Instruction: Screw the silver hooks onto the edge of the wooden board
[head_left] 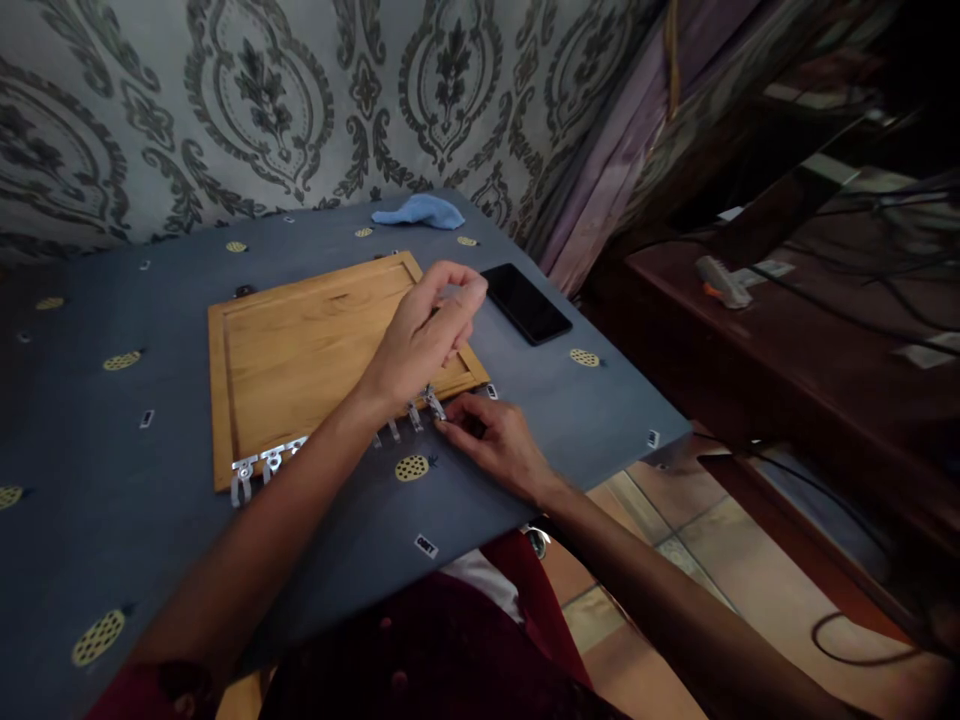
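A wooden framed board [300,345] lies flat on a blue-grey table [112,500]. Several small metal clips [255,470] line the board's near edge. My left hand [424,335] hovers above the board's right corner with thumb and fingers curled into a pinch; what it holds, if anything, is hidden. My right hand [491,435] rests on the table beside that corner, its fingers pressed on a metal clip [435,405] at the board's edge.
A black phone [525,303] lies face up right of the board. A blue cloth [420,212] sits at the table's far edge by the patterned wall. A dark wooden cabinet [787,350] with cables stands to the right. Tiled floor shows below.
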